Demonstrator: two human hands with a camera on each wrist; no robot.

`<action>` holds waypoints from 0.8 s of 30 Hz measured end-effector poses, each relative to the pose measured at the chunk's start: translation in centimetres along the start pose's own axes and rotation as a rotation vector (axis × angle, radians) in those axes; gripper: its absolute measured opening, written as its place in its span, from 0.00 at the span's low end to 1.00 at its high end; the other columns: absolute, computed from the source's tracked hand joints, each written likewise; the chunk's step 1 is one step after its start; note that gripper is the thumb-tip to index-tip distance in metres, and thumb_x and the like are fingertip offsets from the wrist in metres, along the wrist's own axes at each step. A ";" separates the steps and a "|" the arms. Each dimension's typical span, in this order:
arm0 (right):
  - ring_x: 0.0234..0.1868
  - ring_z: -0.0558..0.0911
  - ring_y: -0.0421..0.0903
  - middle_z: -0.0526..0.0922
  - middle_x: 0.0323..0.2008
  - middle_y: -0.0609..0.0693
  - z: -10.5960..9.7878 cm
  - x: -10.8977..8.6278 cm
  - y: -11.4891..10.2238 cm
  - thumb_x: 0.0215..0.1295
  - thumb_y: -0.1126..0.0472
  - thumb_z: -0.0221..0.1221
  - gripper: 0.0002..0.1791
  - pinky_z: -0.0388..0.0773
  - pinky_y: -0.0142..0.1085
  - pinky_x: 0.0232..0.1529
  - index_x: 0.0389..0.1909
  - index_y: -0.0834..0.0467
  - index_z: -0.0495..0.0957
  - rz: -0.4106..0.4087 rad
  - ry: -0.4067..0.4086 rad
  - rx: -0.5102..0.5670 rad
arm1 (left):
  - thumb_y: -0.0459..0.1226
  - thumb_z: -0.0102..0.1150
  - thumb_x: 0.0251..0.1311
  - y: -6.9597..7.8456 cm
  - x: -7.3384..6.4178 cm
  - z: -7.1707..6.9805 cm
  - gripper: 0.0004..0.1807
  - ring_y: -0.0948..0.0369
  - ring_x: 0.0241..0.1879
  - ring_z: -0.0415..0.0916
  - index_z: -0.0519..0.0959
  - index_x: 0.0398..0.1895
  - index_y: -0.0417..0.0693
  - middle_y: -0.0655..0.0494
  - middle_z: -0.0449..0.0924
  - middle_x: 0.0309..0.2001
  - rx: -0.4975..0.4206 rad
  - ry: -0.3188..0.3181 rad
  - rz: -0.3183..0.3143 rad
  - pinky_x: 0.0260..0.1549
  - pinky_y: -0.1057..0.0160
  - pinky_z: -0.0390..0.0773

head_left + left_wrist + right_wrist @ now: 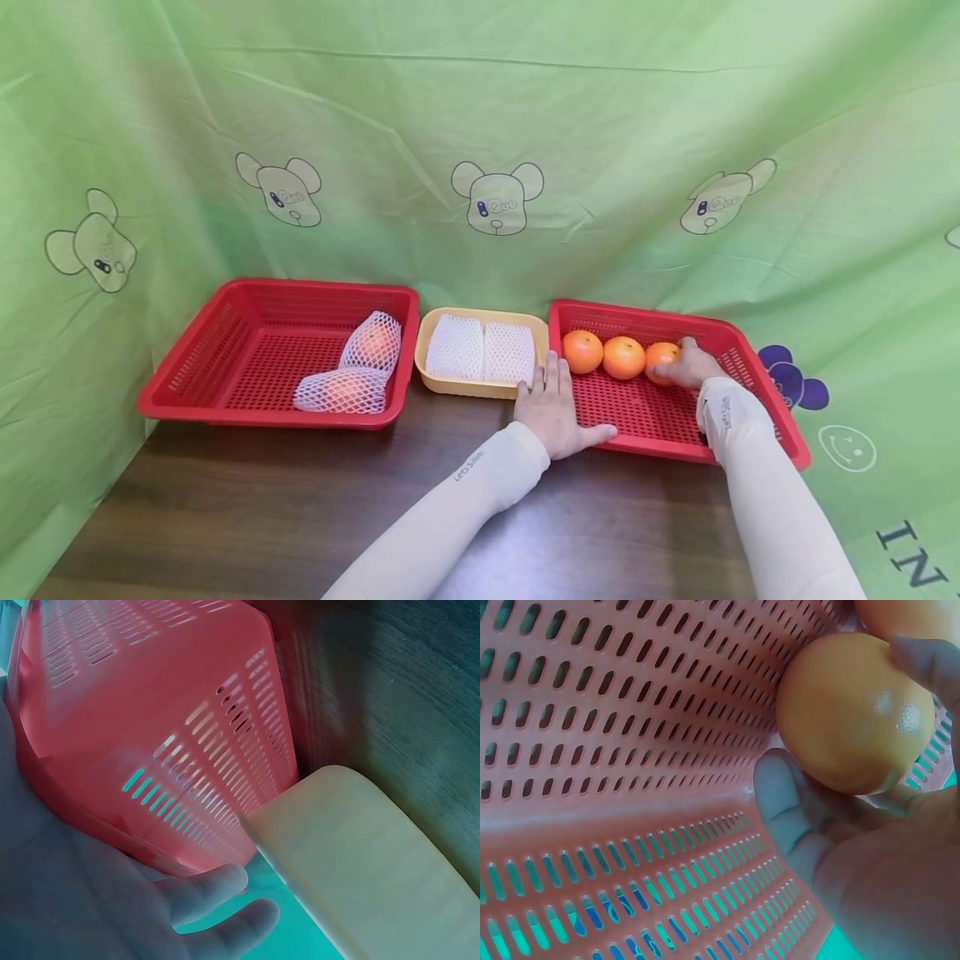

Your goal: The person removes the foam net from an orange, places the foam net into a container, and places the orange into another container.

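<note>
Three oranges line up along the back of the right red basket (645, 433): a left one (582, 352), a middle one (624, 357) and a right one (847, 712). My right hand (692, 367) reaches into this basket and holds the right orange, fingers and thumb around its sides. My left hand (551, 412) lies with fingers spread over the basket's front left rim, thumb pointing right. Its fingertips come close to the yellow tray (468, 388). In that tray lie two white foam-net stacks, a left (455, 347) and a right (509, 352).
On the left stands another red basket (255, 417). It holds two oranges in white foam nets, one behind (375, 342) and one in front (343, 391). A brown wooden table (300, 500) carries everything, with a green printed curtain (390, 108) behind and at the sides.
</note>
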State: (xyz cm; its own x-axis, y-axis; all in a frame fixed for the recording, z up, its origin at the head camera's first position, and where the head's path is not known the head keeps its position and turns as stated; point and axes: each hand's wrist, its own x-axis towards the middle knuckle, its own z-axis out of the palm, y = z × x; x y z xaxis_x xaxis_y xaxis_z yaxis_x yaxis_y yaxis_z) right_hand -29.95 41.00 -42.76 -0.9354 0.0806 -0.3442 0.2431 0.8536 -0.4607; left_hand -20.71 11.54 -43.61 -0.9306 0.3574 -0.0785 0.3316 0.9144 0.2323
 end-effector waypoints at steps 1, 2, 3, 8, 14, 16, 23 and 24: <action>0.58 0.68 0.71 0.62 0.62 0.78 0.0 0.0 0.0 0.61 0.42 0.66 0.62 0.64 0.65 0.62 0.75 0.74 0.38 0.000 -0.002 0.011 | 0.81 0.39 0.52 0.0 0.0 0.0 0.66 0.50 0.78 0.46 0.42 0.82 0.46 0.49 0.34 0.81 0.001 0.000 0.003 0.71 0.48 0.55; 0.58 0.68 0.71 0.62 0.62 0.78 0.0 -0.1 0.0 0.61 0.43 0.67 0.62 0.64 0.65 0.62 0.75 0.74 0.38 -0.004 0.000 0.020 | 0.81 0.39 0.52 0.0 0.0 0.0 0.66 0.50 0.78 0.46 0.42 0.82 0.46 0.49 0.33 0.81 -0.001 -0.001 0.003 0.71 0.48 0.54; 0.58 0.68 0.72 0.62 0.62 0.78 0.0 -0.1 0.0 0.61 0.43 0.67 0.62 0.64 0.65 0.62 0.75 0.74 0.38 -0.006 0.003 0.029 | 0.81 0.39 0.53 0.0 -0.1 -0.1 0.66 0.50 0.78 0.45 0.41 0.82 0.46 0.49 0.33 0.81 -0.001 -0.003 0.004 0.71 0.48 0.54; 0.58 0.67 0.71 0.61 0.62 0.78 0.1 -0.1 0.0 0.61 0.46 0.68 0.60 0.64 0.64 0.62 0.75 0.73 0.38 -0.011 0.012 0.066 | 0.80 0.40 0.54 0.0 -0.3 -0.3 0.65 0.51 0.78 0.45 0.41 0.82 0.46 0.49 0.33 0.82 -0.003 0.001 0.003 0.71 0.48 0.54; 0.58 0.67 0.71 0.60 0.63 0.77 0.2 -0.3 0.1 0.61 0.44 0.68 0.62 0.63 0.65 0.62 0.76 0.71 0.37 -0.013 0.002 0.066 | 0.80 0.40 0.53 0.1 -0.3 -0.4 0.65 0.52 0.78 0.45 0.42 0.82 0.47 0.50 0.34 0.82 -0.001 0.004 -0.003 0.71 0.48 0.54; 0.58 0.67 0.72 0.61 0.63 0.77 0.0 -0.4 0.1 0.61 0.42 0.67 0.62 0.62 0.66 0.62 0.76 0.71 0.38 -0.022 0.005 0.032 | 0.81 0.40 0.53 0.1 -0.3 -0.4 0.65 0.52 0.78 0.44 0.42 0.82 0.47 0.50 0.34 0.82 0.002 0.005 -0.004 0.71 0.48 0.54; 0.64 0.61 0.78 0.58 0.64 0.83 -1.8 -1.5 -0.2 0.66 0.38 0.60 0.60 0.58 0.68 0.63 0.74 0.77 0.38 -0.080 0.031 -0.087 | 0.80 0.40 0.53 0.1 -0.3 -0.4 0.65 0.51 0.78 0.44 0.42 0.82 0.47 0.50 0.35 0.82 0.015 0.007 -0.004 0.71 0.47 0.53; 0.66 0.58 0.79 0.56 0.65 0.83 -2.1 -1.7 -0.2 0.66 0.36 0.59 0.61 0.57 0.69 0.63 0.74 0.77 0.37 -0.080 0.032 -0.087 | 0.81 0.39 0.53 0.1 -0.3 -0.4 0.65 0.51 0.78 0.44 0.42 0.82 0.47 0.50 0.35 0.82 0.019 0.006 -0.004 0.71 0.47 0.53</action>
State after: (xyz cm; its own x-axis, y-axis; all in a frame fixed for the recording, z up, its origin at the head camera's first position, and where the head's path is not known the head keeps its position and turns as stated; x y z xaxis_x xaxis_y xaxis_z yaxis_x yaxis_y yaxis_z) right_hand -28.93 41.74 -40.39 -0.9589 0.0258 -0.2824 0.1457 0.8991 -0.4127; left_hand -20.48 11.45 -43.20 -0.9330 0.3522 -0.0735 0.3302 0.9194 0.2138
